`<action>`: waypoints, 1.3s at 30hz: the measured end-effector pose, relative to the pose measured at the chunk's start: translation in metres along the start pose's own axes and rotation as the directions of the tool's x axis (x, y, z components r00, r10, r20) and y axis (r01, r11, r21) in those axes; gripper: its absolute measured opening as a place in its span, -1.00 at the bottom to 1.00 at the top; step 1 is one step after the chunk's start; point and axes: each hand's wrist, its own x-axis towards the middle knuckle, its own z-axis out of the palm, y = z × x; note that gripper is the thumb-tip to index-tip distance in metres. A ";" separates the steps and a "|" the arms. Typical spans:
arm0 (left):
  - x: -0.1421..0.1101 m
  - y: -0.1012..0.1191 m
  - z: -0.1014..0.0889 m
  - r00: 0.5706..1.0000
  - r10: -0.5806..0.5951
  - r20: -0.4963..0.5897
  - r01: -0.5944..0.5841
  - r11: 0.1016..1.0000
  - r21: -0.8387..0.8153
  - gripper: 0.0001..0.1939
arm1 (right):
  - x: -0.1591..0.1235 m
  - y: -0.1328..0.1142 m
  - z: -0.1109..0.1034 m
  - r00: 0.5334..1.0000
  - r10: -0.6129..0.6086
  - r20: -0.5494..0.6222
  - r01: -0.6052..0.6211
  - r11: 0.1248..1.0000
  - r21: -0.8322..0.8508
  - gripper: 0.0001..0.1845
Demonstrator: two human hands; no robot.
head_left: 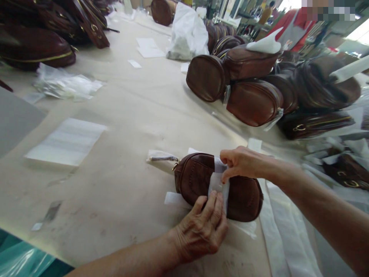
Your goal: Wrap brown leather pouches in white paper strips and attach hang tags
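A small dark brown leather bag (196,175) lies on the table in front of me. A white paper strip (216,182) is wrapped across its middle. My left hand (203,225) presses the lower part of the strip against the bag, its fingers stretched out flat. From the right, my right hand (238,163) pinches the strip near the bag's upper edge between thumb and forefinger. A zip pull in a clear sleeve (163,158) sticks out from the bag's left end, beside a gold-coloured ring.
Several brown bags (253,102) are piled at the right, more brown bags (34,46) at the back left. A white sheet (67,140), a clear plastic packet (67,84) and a white plastic bag (188,32) lie on the table (129,127). A person in red (298,29) is beyond.
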 end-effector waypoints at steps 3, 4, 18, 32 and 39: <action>0.000 -0.001 0.001 1.000 -0.001 -0.014 0.001 1.000 0.007 -0.69 | 0.012 0.026 0.003 0.997 -0.055 0.051 0.038 0.957 0.289 -0.67; 0.000 -0.001 0.001 1.000 0.000 -0.023 0.000 1.000 0.007 -0.70 | 0.013 0.032 0.003 0.998 -0.052 0.028 0.039 0.941 0.336 -0.68; 0.000 -0.003 0.005 0.977 -0.103 -0.189 0.075 0.987 -0.145 -0.75 | -0.065 -0.044 0.131 0.559 -0.262 -0.787 0.234 0.960 -0.154 -0.51; 0.007 -0.011 -0.005 0.967 -0.041 -0.252 0.031 0.998 -0.046 -0.81 | -0.107 -0.065 0.170 0.479 -0.089 -0.873 0.340 0.936 0.091 -0.68; 0.016 -0.086 -0.023 0.950 -0.305 -0.061 0.309 0.948 0.072 -0.56 | -0.123 -0.034 0.188 0.282 0.479 -0.831 0.082 0.851 0.518 -0.48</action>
